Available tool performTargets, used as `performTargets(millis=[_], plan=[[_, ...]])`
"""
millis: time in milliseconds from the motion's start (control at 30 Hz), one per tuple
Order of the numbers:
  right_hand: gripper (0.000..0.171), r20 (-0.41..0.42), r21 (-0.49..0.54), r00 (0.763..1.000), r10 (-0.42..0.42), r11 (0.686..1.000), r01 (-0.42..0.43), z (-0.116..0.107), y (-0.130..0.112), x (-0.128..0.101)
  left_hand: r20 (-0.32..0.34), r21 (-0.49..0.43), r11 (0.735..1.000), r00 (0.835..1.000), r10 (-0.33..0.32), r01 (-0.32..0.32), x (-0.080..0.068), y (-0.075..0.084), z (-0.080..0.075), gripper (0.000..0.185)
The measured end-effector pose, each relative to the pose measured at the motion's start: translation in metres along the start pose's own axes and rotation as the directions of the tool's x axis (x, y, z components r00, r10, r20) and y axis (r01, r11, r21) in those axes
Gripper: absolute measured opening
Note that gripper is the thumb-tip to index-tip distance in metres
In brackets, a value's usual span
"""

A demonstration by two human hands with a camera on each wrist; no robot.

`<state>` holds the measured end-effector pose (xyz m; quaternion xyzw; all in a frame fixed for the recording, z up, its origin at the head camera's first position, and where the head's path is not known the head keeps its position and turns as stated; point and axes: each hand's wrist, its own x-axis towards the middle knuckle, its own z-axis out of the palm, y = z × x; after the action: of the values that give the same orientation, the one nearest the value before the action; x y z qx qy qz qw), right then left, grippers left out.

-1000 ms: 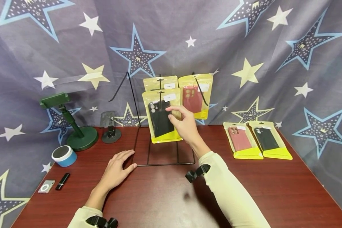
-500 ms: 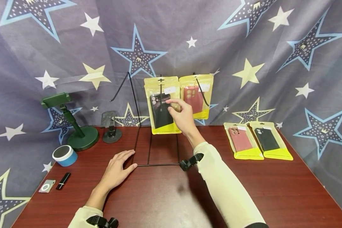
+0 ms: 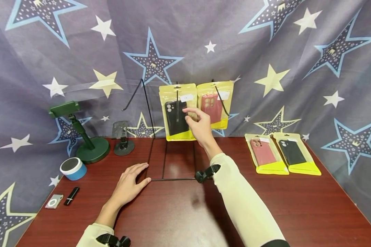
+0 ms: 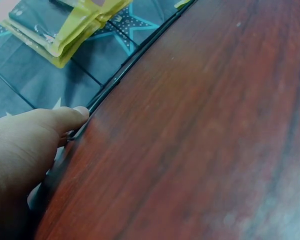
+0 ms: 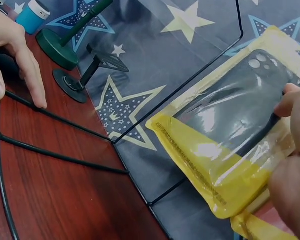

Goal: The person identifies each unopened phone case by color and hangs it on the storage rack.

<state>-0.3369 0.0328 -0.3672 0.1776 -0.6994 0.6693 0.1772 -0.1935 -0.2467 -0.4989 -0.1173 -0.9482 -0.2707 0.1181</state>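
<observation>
A black wire display rack (image 3: 173, 179) stands on the table. On its middle hook hangs a yellow-edged clear pouch with a black phone case (image 3: 173, 118), in front of another pouch that is mostly hidden. My right hand (image 3: 202, 128) is at the pouch's right side, thumb and index finger apart against its front near the hook. A pink phone case in a similar pouch (image 3: 212, 108) hangs on the right hook. My left hand (image 3: 128, 187) rests at the rack's front left corner; in the left wrist view its thumb (image 4: 70, 119) lies on the bar.
Two more pouches, one with a pink case (image 3: 262, 152) and one with a black case (image 3: 292, 151), lie at the right. Leftward are a green phone stand (image 3: 92, 151), a small black stand (image 3: 123, 147), a blue speaker (image 3: 75, 171), a music player (image 3: 54, 201) and a black stick (image 3: 71, 196).
The front black-case pouch has moved back along the middle hook, closer to the pouch behind it. My right hand has moved with it, slightly up. The left hand stays on the rack.
</observation>
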Motion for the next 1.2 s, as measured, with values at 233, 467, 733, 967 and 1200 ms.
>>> performTargets(millis=[233, 467, 733, 967, 1200], plan=[[0.022, 0.006, 0.073, 1.0, 0.02, 0.997, -0.02, -0.012, 0.013, -0.005, -0.01, -0.008, 1.0, 1.0, 0.006, -0.006, -0.001, 0.001, 0.001, 0.058], [0.019, 0.052, 0.061, 0.997, 0.062, 0.996, -0.065, -0.03, 0.025, -0.019, -0.012, -0.005, 1.0, 1.0, 0.004, -0.005, -0.004, -0.001, 0.002, 0.058], [0.02, 0.09, 0.053, 0.995, 0.043, 0.997, -0.048, -0.076, 0.037, -0.035, -0.008, -0.007, 1.0, 1.0, 0.003, -0.004, -0.002, 0.0, 0.002, 0.058], [0.022, 0.076, -0.018, 0.995, 0.059, 0.998, -0.058, -0.137, 0.044, -0.047, -0.013, -0.003, 1.0, 1.0, 0.012, -0.012, 0.001, -0.002, 0.0, 0.058], [0.027, 0.031, -0.057, 0.986, 0.166, 0.985, -0.164, -0.196, 0.059, -0.063, 0.002, -0.005, 1.0, 1.0, 0.006, -0.006, 0.001, -0.004, 0.003, 0.058]])
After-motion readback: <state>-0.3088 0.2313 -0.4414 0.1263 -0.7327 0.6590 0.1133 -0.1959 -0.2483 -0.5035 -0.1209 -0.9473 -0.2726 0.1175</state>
